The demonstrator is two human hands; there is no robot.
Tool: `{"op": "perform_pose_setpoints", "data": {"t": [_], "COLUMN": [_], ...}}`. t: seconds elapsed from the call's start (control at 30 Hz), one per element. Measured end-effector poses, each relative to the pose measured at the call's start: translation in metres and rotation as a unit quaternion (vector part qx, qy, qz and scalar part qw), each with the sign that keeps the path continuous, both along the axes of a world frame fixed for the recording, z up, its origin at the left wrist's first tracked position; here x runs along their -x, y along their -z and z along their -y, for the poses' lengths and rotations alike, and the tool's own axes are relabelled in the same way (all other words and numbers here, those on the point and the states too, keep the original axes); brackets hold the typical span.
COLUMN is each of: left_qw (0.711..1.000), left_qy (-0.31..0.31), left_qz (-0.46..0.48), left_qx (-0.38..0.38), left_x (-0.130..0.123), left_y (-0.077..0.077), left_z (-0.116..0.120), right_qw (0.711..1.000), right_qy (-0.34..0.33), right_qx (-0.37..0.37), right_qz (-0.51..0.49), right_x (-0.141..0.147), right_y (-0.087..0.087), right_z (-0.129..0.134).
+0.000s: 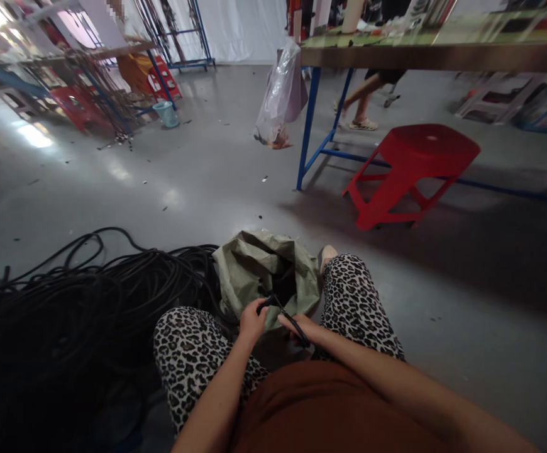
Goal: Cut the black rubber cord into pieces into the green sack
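My left hand (253,321) is closed around a short length of black cord (265,304), over the near side of an open sack. In my right hand (304,327) is a pair of black-handled scissors (297,329), its blades pointing at the cord. Whether the blades touch the cord I cannot tell. The olive-green woven sack (236,267) stands on the floor between my knees, its mouth gaping and dark inside. To the left lies a big tangled heap of black cord (80,283), which reaches up to the sack.
A red plastic stool (429,148) stands ahead right, beside a worktable (396,56) with blue legs. A clear plastic bag (278,94) hangs from the table's corner. Further off are a light-blue bin (166,114), a red chair (164,80) and another person's legs (361,104).
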State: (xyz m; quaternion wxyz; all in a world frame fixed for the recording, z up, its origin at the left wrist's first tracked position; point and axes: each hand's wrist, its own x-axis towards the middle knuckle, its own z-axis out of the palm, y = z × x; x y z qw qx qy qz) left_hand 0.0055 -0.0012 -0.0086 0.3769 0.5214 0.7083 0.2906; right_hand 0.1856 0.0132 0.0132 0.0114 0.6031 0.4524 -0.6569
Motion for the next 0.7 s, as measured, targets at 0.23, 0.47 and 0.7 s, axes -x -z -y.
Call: {"op": "perform_pose_setpoints", "data": {"t": [0.23,0.47,0.7], "left_qw": [0.999,0.999,0.999], "left_qy": [0.015,0.023,0.038], "left_qz": [-0.024,-0.028,-0.032], "left_qx": [0.014,0.018,0.017], "left_x": [-0.001,-0.001,-0.001], "left_y": [0.000,0.003,0.003], "left_z": [0.000,0.002,0.002], "right_qw": [1.000,1.000,0.999], "right_qy": [-0.005,-0.023,-0.034], "right_qx": [0.006,-0.009,-0.022], "right_qz": [-0.007,-0.001,0.028], "right_x": [-0.001,-0.002,-0.002], "right_y": [0.013,0.009,0.009], "right_z": [0.001,0.000,-0.001]}}
